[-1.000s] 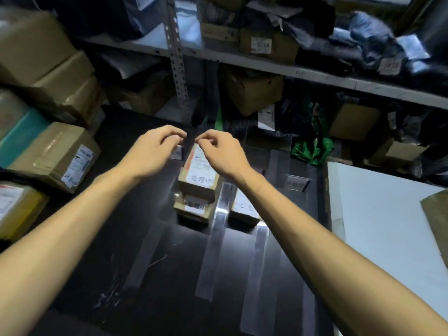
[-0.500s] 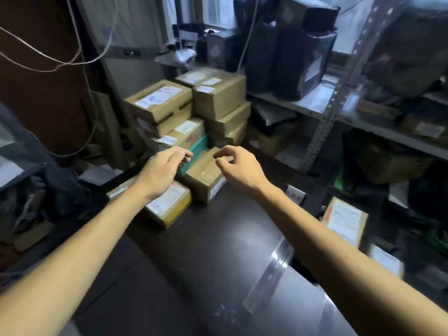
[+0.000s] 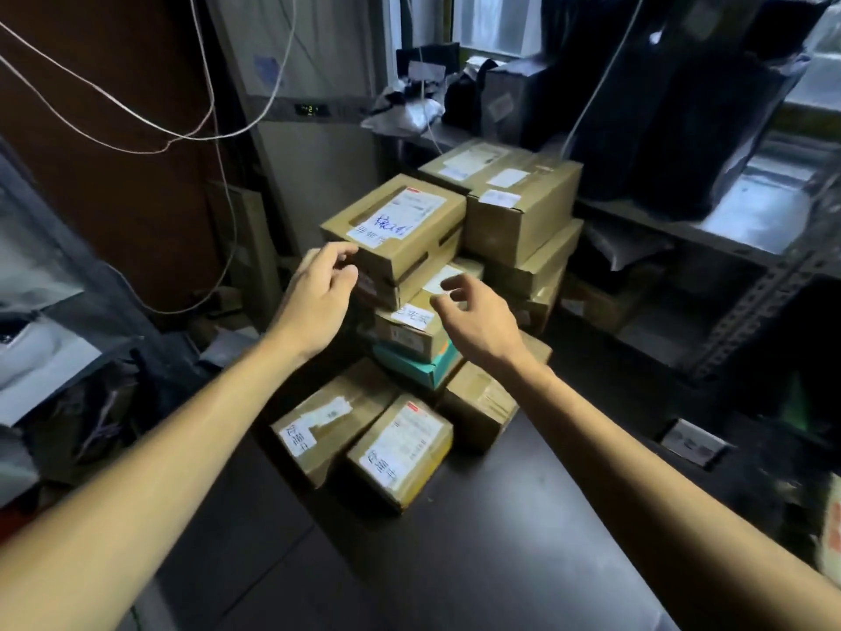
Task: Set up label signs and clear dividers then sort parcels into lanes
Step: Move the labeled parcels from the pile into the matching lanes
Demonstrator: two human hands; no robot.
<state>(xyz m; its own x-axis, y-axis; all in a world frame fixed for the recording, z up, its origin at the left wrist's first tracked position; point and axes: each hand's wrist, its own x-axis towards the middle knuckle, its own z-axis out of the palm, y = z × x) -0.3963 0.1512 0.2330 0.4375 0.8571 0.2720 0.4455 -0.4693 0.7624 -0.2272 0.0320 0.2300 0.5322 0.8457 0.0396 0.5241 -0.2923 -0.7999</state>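
A pile of brown cardboard parcels with white labels stands at the far left of the dark table (image 3: 478,539). The top parcel (image 3: 400,225) carries a label with blue handwriting. My left hand (image 3: 318,298) hovers just left of its near corner, fingers loosely curled, holding nothing. My right hand (image 3: 478,321) reaches over a lower parcel (image 3: 409,325) and a teal box (image 3: 418,366), fingers spread and empty. Two labelled parcels (image 3: 400,448) lie side by side at the front of the pile. A small label sign (image 3: 691,441) lies on the table at right.
A metal shelf rack (image 3: 751,248) with dark bags (image 3: 682,107) stands at the right. White cables (image 3: 136,129) hang in front of a brown wall at left. Grey bins (image 3: 41,321) sit at the far left. A larger box (image 3: 509,193) tops the pile's back.
The view has swung left from the lanes with clear dividers to the parcel pile. Both hands have left the small parcels and now reach toward the pile, fingers opening.
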